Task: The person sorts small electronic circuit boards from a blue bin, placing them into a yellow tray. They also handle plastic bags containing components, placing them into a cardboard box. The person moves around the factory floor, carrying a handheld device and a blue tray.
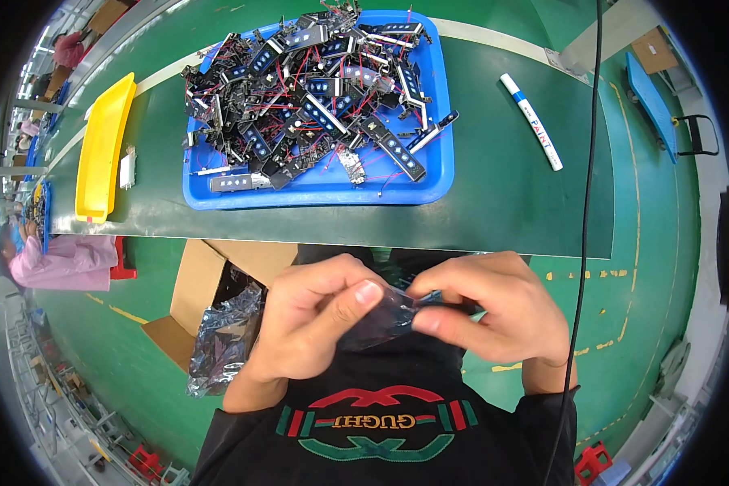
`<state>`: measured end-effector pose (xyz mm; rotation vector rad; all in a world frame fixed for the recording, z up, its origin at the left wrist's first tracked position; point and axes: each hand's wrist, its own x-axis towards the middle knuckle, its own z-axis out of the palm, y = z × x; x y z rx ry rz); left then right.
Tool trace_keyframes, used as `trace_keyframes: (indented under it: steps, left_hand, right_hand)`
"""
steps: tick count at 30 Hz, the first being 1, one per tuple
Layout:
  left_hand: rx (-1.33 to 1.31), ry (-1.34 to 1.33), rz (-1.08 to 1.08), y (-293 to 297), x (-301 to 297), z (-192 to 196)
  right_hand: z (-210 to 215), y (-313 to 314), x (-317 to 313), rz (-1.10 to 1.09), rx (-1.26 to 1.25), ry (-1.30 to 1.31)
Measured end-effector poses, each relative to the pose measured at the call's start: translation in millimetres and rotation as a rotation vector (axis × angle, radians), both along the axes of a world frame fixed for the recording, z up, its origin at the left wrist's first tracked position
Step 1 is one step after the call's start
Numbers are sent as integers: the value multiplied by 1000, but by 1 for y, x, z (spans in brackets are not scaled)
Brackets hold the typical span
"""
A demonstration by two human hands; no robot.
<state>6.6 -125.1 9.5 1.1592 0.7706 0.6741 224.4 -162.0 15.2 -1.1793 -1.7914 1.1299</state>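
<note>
In front of my chest, just below the table edge, both hands pinch a dark, see-through plastic bag (378, 322). My left hand (312, 316) grips its left side between thumb and index finger. The right hand (498, 312) has thumb and bent fingers closed on the other side, where a dark edge shows between them. I cannot make out whether anything is inside the bag. Beyond the hands, a blue tray (316, 197) on the table holds a heap of black circuit modules (324, 113) with red wires and metal strips.
A yellow tray (105, 150) and a small white bundle (128, 168) lie left on the green table (494, 211); a paint marker (531, 121) lies right. A black cable (589, 178) hangs down. Below stands an open cardboard box (188, 283) with a silvery bag (225, 336). A person in pink (69, 261) sits left.
</note>
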Motion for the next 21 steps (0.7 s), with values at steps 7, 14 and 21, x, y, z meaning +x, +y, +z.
trace_keyframes:
  steps: [7, 14, 21]
  left_hand:
    - [770, 312, -2, 9, 7, 7]
    - [699, 457, 212, 3, 14, -9]
    - [505, 538, 754, 19, -4, -37]
  right_hand:
    - [3, 15, -13, 118, 241, -301]
    - [-16, 14, -28, 124, 856, -617]
    - [-36, -3, -47, 123, 1075, -437]
